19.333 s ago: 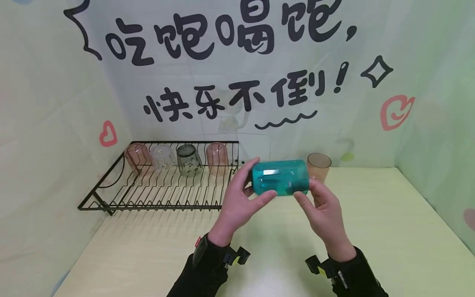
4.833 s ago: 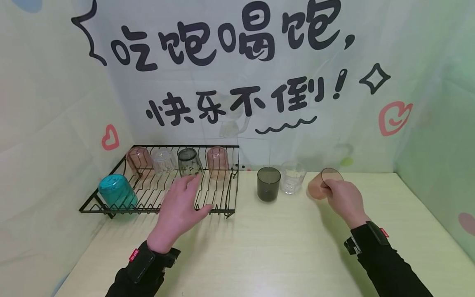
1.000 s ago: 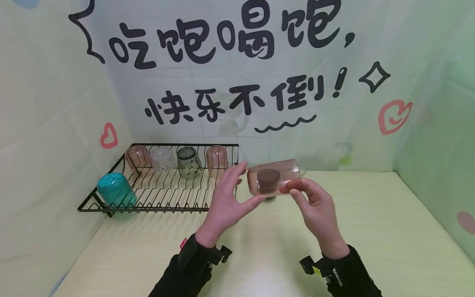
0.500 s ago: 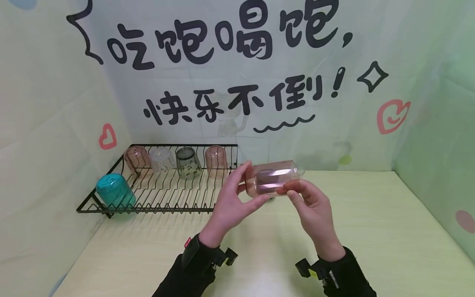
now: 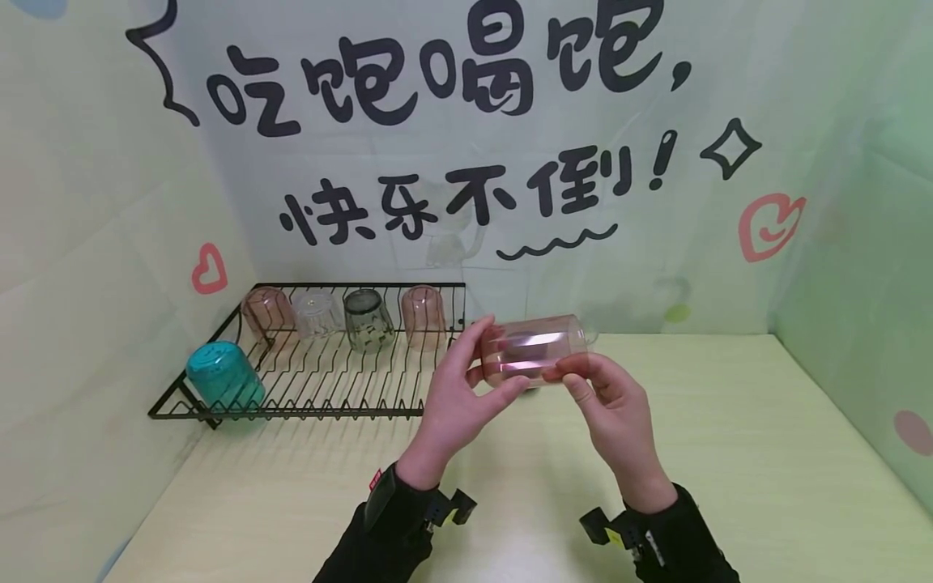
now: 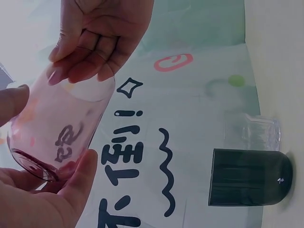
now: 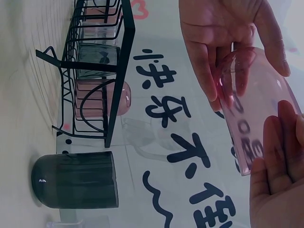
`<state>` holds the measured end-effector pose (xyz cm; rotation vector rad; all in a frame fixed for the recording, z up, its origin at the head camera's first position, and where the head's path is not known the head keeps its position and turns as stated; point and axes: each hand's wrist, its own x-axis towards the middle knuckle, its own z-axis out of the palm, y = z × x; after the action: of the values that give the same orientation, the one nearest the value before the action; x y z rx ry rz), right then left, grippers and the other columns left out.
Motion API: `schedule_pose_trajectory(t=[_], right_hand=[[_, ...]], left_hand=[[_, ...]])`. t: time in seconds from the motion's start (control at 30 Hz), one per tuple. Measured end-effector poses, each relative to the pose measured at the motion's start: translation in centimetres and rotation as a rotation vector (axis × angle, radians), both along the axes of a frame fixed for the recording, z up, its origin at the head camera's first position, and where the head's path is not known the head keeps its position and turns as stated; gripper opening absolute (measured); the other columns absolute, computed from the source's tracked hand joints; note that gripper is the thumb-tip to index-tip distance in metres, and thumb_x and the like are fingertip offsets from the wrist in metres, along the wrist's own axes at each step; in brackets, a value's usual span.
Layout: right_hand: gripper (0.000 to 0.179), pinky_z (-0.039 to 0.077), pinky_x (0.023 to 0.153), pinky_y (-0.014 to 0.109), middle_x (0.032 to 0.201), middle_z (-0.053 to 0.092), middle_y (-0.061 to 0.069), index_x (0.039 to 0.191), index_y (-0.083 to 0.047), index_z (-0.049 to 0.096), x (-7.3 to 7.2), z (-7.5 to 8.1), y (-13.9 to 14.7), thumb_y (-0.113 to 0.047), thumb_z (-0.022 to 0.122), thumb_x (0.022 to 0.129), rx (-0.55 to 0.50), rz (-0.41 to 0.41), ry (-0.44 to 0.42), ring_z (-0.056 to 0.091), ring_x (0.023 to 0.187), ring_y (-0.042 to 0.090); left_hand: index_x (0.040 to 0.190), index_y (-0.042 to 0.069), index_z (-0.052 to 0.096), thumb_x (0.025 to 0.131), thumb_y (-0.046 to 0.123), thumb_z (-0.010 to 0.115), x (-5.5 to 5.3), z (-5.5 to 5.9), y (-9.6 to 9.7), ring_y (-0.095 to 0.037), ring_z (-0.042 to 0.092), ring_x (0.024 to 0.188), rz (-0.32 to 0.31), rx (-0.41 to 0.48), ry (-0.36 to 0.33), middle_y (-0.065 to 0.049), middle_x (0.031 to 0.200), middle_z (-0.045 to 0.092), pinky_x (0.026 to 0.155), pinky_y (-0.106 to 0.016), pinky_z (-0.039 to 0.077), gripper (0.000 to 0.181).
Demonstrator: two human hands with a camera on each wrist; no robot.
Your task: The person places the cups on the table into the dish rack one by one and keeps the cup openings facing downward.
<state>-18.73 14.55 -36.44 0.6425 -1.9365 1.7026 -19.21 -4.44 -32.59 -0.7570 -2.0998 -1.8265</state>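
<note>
Both hands hold a pink see-through drinking glass (image 5: 532,350) on its side above the table. My left hand (image 5: 459,397) grips its base end, thumb in front and fingers behind. My right hand (image 5: 619,417) pinches the rim end, its fingers partly seen through the pink wall. In the right wrist view the base of the glass lies between the left thumb and fingers. Behind the held glass, a dark grey glass (image 6: 251,178) stands upright on the table, with a clear glass (image 6: 266,134) beside it; in the head view both are mostly hidden.
A black wire rack (image 5: 321,380) stands at the back left. A turquoise glass (image 5: 226,376) sits upside down at its front left corner. Along its back row are a pink glass (image 5: 268,312), a clear glass (image 5: 317,314), a grey glass (image 5: 368,320) and another pink glass (image 5: 423,316).
The turquoise glass, held in both hands earlier, now sits on the rack. The pink glass was lifted off the table from the right; my left hand has since closed round its base.
</note>
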Motion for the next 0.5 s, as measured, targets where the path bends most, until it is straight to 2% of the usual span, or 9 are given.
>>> schedule_pose_trajectory(t=[0.27,0.5], right_hand=[[0.019,0.045,0.081,0.032,0.093,0.064,0.007,0.105,-0.011,0.059,0.16,0.07,0.04,-0.009,0.054,0.087,0.015,0.002,-0.005,0.056,0.093,0.023],[0.036,0.038,0.094,0.035,0.105,0.062,0.007,0.119,-0.011,0.055,0.05,0.4,0.38,-0.003,0.057,0.084,0.044,0.031,0.034,0.052,0.105,0.023]], left_hand=[[0.132,0.011,0.039,0.074,0.015,0.071,0.24,-0.06,-0.04,-0.023,0.049,0.108,0.013,0.026,0.003,-0.012,0.123,0.048,0.087,-0.031,0.044,0.066],[0.13,0.011,0.041,0.073,0.014,0.072,0.35,0.07,-0.28,-0.021,0.05,0.105,0.02,0.05,0.013,-0.01,0.12,0.05,0.085,-0.032,0.045,0.065]])
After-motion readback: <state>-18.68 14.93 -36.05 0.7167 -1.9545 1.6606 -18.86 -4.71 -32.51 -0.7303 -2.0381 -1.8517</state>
